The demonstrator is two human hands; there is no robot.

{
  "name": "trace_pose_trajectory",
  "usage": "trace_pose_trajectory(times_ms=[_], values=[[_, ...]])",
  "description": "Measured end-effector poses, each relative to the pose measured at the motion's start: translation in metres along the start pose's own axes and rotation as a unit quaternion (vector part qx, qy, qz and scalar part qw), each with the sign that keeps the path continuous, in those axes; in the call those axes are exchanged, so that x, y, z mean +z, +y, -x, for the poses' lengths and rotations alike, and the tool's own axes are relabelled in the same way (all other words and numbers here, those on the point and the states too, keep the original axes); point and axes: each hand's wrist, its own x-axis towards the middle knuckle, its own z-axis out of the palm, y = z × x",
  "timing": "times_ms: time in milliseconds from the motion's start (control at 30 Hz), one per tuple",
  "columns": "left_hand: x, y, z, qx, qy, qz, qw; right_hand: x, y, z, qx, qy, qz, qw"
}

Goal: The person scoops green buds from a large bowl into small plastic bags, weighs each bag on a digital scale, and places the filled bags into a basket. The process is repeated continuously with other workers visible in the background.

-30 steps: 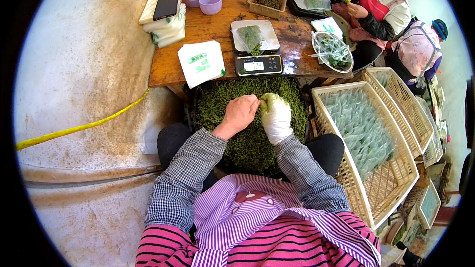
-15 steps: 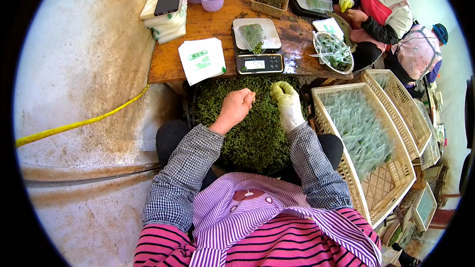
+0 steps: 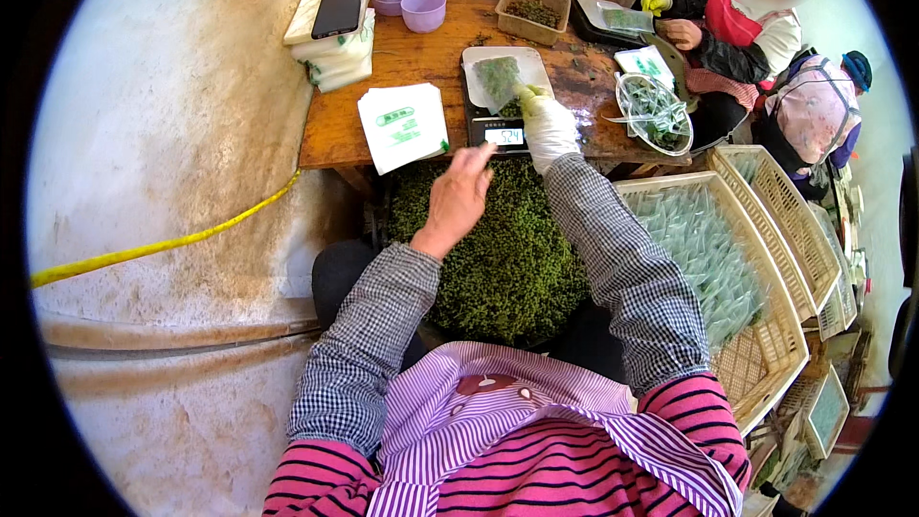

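Two hands: I see both reaching up from the big heap of green leaves toward the near edge of the desk.
Right hand: my right hand, in a pale glove, is closed on the lower end of a small clear bag with green leaves in it.
Left hand: my left hand is bare, loosely open with one finger out, holding nothing. It hangs just below the little scale.
Where the bag is: it lies on the white tray of the scale, near the middle of the desk's near edge.
How the bag looks: thin, see-through and flat, with dark green bits inside.
How it will handle: I think it is very light and soft. It may be a bit slippery, and the leaves could crush. I would pinch it gently at the open edge, not squeeze the middle.
Nearby: a stack of white paper bags lies left of the scale, and a woven basket of filled bags sits at my right.
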Motion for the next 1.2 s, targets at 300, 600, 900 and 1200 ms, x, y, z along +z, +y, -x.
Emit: trace_pose_trajectory(times_ms=[300,600,900,1200], values=[[0.008,0.022,-0.01,0.16,0.131,0.163,0.965,-0.1,-0.062,0.066,-0.058,-0.025,0.0,0.998],[0.058,0.015,0.028,0.006,0.116,0.292,0.949,-0.11,-0.049,0.128,-0.108,-0.111,0.134,0.979],[0.054,0.056,0.024,-0.059,0.085,0.32,0.942,-0.101,-0.044,0.14,-0.041,-0.248,0.105,0.962],[0.077,0.131,0.033,-0.051,0.036,0.461,0.885,-0.186,-0.022,0.17,-0.02,-0.212,0.143,0.966]])
